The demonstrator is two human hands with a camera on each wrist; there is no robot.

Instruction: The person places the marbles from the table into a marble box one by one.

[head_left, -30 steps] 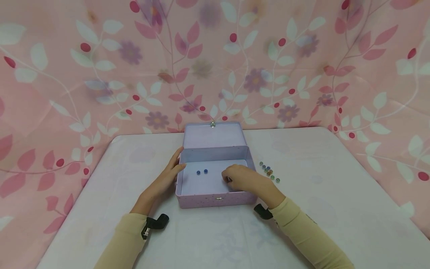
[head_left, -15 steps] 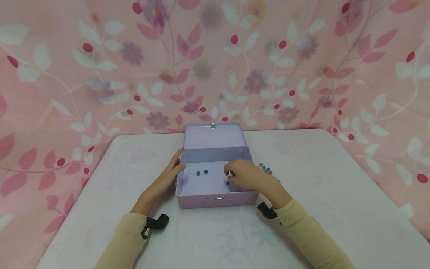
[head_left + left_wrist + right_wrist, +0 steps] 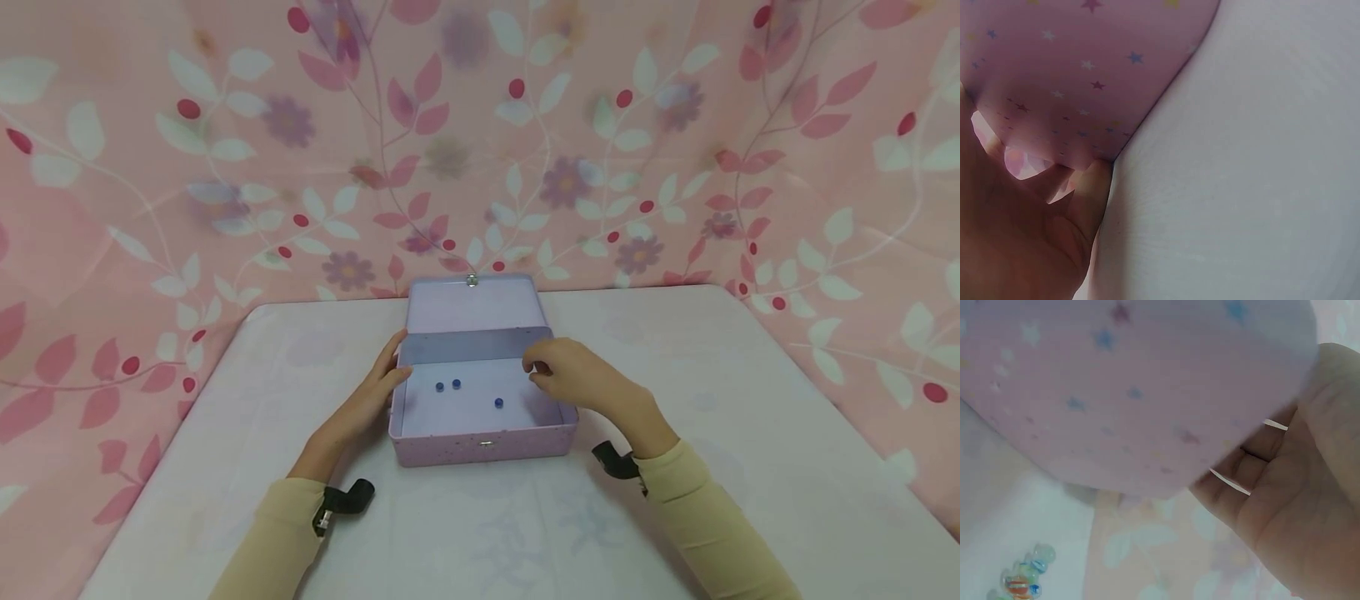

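While the left hand (image 3: 366, 400) rests along the left side of the box (image 3: 442, 452), its fingers stretched out and thumb over the rim, the right hand (image 3: 581, 379) hovers by the right rim with fingers loosely bent, a small gap before the thumb and nothing visible between. The box stands midway along the worktop (image 3: 750, 467), towards its far edge, lid (image 3: 476, 304) tipped back. Inside, two blue marbles (image 3: 456, 384) lie near the left wall; a third marble (image 3: 498, 403) lies nearer the front. Coloured marbles (image 3: 1020, 580) sit outside, beyond the box's right side.
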